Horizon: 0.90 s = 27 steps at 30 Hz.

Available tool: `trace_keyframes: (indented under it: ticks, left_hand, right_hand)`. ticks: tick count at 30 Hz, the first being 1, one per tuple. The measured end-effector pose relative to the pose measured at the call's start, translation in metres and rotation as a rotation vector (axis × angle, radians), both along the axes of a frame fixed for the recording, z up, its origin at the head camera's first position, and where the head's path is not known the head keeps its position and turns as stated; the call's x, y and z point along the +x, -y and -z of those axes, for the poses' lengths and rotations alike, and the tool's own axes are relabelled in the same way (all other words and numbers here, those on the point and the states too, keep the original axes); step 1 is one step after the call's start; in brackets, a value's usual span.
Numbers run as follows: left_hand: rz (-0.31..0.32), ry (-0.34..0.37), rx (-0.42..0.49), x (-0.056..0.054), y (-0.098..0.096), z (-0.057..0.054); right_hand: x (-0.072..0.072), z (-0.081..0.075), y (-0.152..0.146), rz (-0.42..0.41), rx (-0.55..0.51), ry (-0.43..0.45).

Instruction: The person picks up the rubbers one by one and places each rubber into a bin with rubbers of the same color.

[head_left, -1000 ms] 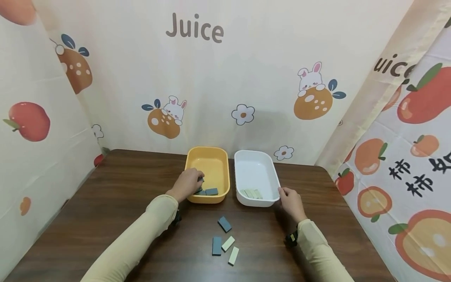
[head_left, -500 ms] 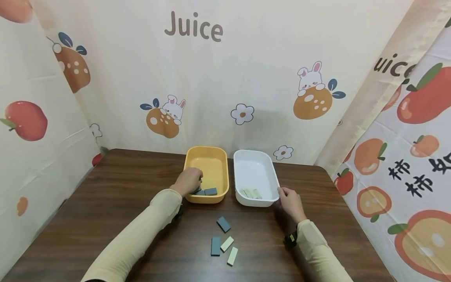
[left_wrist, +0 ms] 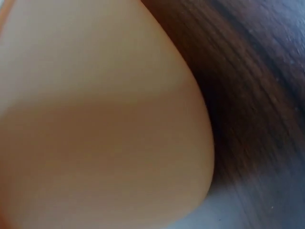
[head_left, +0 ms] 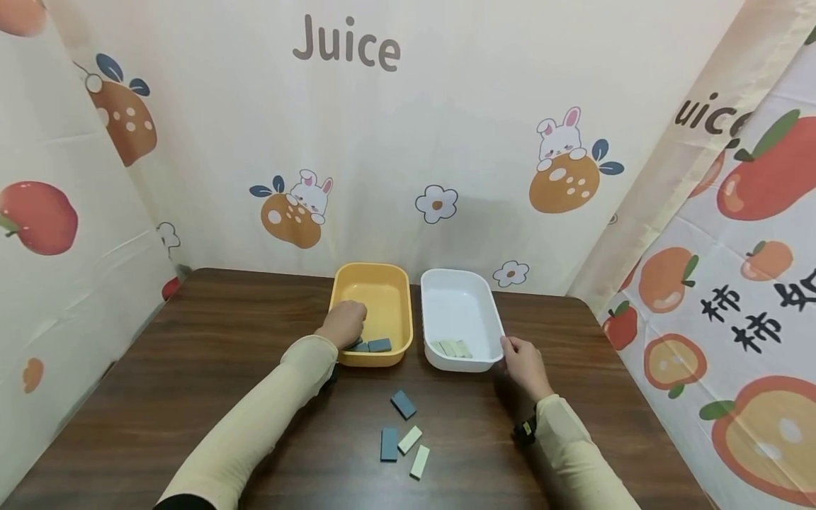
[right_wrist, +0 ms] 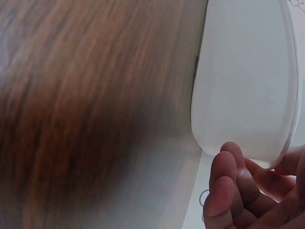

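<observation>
My left hand (head_left: 344, 324) reaches into the yellow tub (head_left: 408, 312) with curled fingers, at a dark blue-grey block whose grip is hidden by the hand now. Below it in the tub lie several blue-grey blocks (head_left: 380, 345). In the left wrist view, the tub's wall (left_wrist: 105, 157) fills most of the picture and no fingers show. My right hand (head_left: 525, 365) pinches the near right rim of the white tub (head_left: 462, 365); in the right wrist view its thumb and index finger (right_wrist: 269, 179) meet at that rim. Several pale green blocks (head_left: 454, 348) lie inside the white tub.
On the brown wooden table (head_left: 242, 340), two blue-grey blocks (head_left: 389, 445) and two pale green blocks (head_left: 419, 462) lie loose in front of the tubs. A printed curtain (head_left: 370, 142) hangs behind the table's far edge. The tubs stand side by side with a narrow gap.
The dark block visible at my left fingertips earlier is now hidden behind the hand, which has turned slightly within the yellow tub. My right hand keeps its place on the white tub.
</observation>
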<state>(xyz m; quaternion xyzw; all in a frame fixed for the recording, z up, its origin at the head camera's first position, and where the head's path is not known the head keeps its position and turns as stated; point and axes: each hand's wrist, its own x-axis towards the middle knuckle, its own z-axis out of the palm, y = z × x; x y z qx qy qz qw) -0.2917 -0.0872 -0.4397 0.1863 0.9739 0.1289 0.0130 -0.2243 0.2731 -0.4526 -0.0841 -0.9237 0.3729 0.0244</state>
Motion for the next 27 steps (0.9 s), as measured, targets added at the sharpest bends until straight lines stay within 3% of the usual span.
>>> trace_keyframes:
  ticks: [4,14,20,27]
  left_hand:
    - [-0.007,-0.023,-0.018,-0.001,-0.001,0.002]
    - [-0.020,0.000,-0.010,0.001,-0.003,0.003]
    - [-0.043,-0.008,0.047,0.008,0.002,-0.005]
    - [-0.115,-0.015,0.120,0.020,0.007,-0.015]
  right_hand:
    - [0.000,-0.001,0.001,0.003,-0.003,-0.001]
    - [0.003,-0.002,0.001,0.007,-0.003,0.011]
    - [0.003,-0.001,0.000,0.003,-0.010,0.008]
    - [0.001,-0.001,-0.001,-0.003,-0.009,-0.004]
